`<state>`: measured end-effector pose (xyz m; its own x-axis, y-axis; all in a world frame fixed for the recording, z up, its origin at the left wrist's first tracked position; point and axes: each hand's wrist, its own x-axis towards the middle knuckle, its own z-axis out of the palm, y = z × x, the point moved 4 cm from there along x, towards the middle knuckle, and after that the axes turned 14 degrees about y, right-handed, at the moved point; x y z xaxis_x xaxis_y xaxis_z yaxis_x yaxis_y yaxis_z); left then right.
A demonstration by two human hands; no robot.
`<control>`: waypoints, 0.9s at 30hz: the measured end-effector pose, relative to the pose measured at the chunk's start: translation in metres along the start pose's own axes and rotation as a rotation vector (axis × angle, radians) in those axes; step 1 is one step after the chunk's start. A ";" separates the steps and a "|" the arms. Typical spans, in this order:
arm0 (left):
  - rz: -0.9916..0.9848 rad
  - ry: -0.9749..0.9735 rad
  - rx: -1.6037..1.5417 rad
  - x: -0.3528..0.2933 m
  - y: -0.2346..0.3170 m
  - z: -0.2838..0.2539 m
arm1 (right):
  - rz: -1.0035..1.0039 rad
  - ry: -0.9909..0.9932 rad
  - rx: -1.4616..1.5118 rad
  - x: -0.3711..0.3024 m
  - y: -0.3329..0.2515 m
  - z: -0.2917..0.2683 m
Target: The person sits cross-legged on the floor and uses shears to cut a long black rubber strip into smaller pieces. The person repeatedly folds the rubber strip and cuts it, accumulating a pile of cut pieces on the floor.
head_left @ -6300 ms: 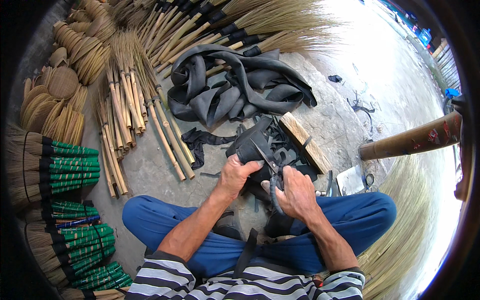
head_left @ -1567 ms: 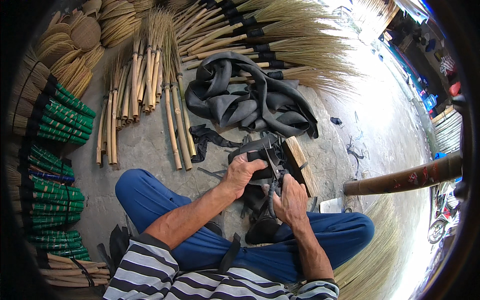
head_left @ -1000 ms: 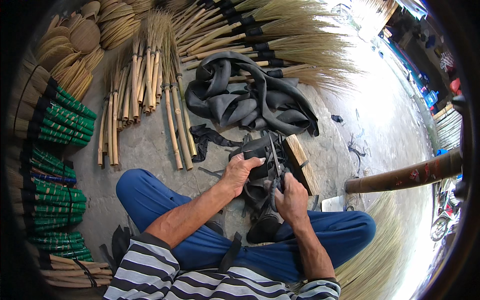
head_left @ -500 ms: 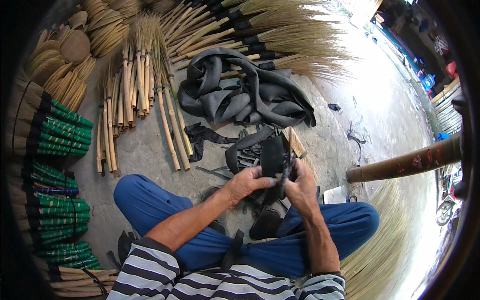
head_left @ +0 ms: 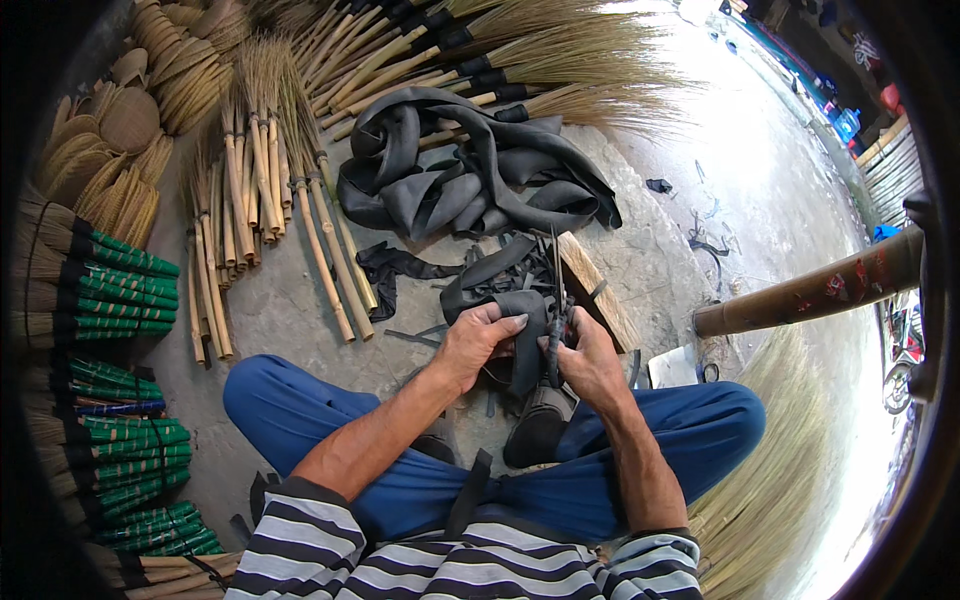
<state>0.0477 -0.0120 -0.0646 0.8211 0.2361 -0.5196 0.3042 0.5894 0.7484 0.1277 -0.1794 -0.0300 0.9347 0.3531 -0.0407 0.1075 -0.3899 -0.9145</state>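
- Pinching a wide, dark-grey rubber band [head_left: 522,308] between thumb and fingers, the left hand [head_left: 470,345] holds it just ahead of the lap.
- Close beside it, the right hand [head_left: 592,362] is wrapped round the handles of metal scissors with dark-bound grips [head_left: 557,285]; whether the blades are parted is hard to tell.
- Cutting well here would, I judge, call for drawing the rubber taut, feeding it deep toward the pivot and keeping the left thumb off the blade line.
- The scissors point away from the body, their long axis running nearly straight up the view.
- The band bends over at the left hand, and its near end hangs toward the lap, roughly parallel to the scissors.
- Beyond lie black rubber offcuts [head_left: 512,264], with a pale, rectangular wooden block [head_left: 598,295] slanting to their right on the grey concrete floor [head_left: 270,325].
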 end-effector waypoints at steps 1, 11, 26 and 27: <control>-0.023 0.005 -0.018 0.000 0.000 -0.001 | -0.015 -0.003 0.059 0.000 0.000 0.000; -0.204 -0.168 0.151 -0.015 -0.038 0.011 | -0.007 0.100 0.020 0.004 -0.005 -0.012; -0.149 -0.110 0.148 -0.015 -0.026 0.011 | 0.069 0.084 0.175 0.003 -0.001 -0.007; -0.100 -0.087 0.116 -0.013 -0.018 0.009 | 0.083 0.094 0.174 0.003 -0.002 -0.006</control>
<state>0.0363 -0.0326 -0.0678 0.8209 0.1099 -0.5604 0.4364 0.5121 0.7398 0.1327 -0.1828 -0.0257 0.9663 0.2418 -0.0886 -0.0238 -0.2584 -0.9657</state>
